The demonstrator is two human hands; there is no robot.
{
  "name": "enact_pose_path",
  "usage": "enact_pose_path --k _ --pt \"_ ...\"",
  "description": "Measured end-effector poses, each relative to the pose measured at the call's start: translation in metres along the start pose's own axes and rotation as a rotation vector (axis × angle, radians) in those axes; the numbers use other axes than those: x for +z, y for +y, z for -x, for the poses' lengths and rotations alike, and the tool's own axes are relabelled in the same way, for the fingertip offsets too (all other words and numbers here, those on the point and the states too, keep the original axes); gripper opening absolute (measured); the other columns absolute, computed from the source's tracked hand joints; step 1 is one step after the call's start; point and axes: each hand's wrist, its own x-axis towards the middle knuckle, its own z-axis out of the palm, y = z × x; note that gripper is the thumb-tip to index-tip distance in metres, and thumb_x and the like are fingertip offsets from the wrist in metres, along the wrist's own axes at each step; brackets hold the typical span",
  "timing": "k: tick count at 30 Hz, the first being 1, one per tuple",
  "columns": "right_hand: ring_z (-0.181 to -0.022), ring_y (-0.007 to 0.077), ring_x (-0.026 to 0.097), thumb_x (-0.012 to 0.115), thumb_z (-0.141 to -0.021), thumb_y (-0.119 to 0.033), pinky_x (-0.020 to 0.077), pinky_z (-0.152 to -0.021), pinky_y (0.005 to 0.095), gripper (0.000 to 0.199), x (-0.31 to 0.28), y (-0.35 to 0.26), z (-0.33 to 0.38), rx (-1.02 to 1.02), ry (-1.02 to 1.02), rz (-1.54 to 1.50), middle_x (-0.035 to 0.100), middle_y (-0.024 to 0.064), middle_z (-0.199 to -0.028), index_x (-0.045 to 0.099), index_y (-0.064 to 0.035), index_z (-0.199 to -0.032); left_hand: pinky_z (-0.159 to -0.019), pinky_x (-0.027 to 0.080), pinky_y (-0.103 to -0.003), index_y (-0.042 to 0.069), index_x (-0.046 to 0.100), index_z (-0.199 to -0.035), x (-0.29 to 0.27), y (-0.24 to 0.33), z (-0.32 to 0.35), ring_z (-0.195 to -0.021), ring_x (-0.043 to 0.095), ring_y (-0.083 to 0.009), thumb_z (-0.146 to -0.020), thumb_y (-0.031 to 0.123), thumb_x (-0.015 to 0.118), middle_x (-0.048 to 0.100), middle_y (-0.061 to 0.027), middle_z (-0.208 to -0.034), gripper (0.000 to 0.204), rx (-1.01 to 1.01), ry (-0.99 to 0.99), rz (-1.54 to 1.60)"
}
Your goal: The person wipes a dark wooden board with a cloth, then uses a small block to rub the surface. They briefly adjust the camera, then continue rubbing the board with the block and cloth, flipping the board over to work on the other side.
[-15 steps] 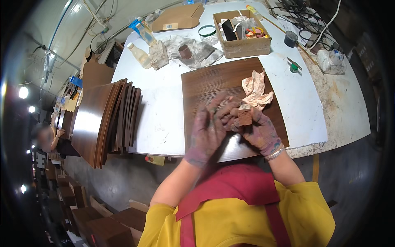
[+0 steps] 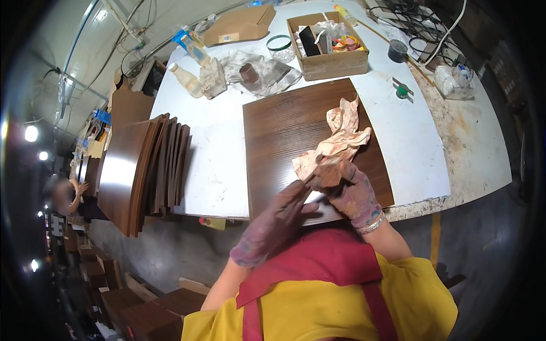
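Observation:
A dark brown wood-grain panel (image 2: 284, 122) lies on the white worktable in front of me. Over its near part, my right hand (image 2: 357, 198), in a stained glove, is closed around a small reddish-brown block (image 2: 329, 175). My left hand (image 2: 278, 219), gloved and stained likewise, is lower and to the left, above the panel's near edge. Its fingers stretch toward the block with the thumb apart, and I see nothing held in it. A crumpled pinkish-cream cloth (image 2: 344, 139) spreads across the panel just beyond the right hand.
Several brown panels (image 2: 128, 170) lean together at the left. At the back are a cardboard box (image 2: 335, 65) of tools, a grey rag (image 2: 270, 77), a bottle (image 2: 186, 79) and a flat carton (image 2: 242, 25). A green-handled tool (image 2: 402, 91) lies right. Another person (image 2: 77, 196) is far left.
My left hand has drawn back down and left from beside the block. The right hand, still holding the block, has shifted slightly left and down. More of the cloth shows now.

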Motion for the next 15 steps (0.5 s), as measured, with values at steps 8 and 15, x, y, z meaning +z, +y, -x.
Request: enact_pose_path --k 8,15 --pt "-0.107 0.0282 0.062 0.063 -0.093 -0.025 0.0507 -0.096 0.0425 0.047 0.001 0.008 -0.015 0.113 -0.025 -0.060 0.063 0.0147 -0.114 0.051 0.0052 -0.126 -0.113 0.034 -0.042 -0.001 0.042 -0.140 -0.022 0.006 -0.001 -0.135 0.040 -0.0267 -0.103 0.022 0.042 0.040 -0.0162 -0.146 0.043 0.068 0.012 0.188" --pt "-0.091 0.0240 0.065 0.077 -0.082 -0.030 0.0518 -0.086 0.0369 0.076 0.023 -0.010 -0.032 0.250 -0.259 0.227 0.065 0.0147 -0.100 0.042 0.0005 -0.142 -0.112 0.036 -0.034 -0.001 0.037 -0.143 -0.042 0.003 -0.034 -0.136 0.041 -0.0245 -0.102 0.030 0.051 0.038 -0.0170 -0.149 0.054 0.118 0.056 -0.117"
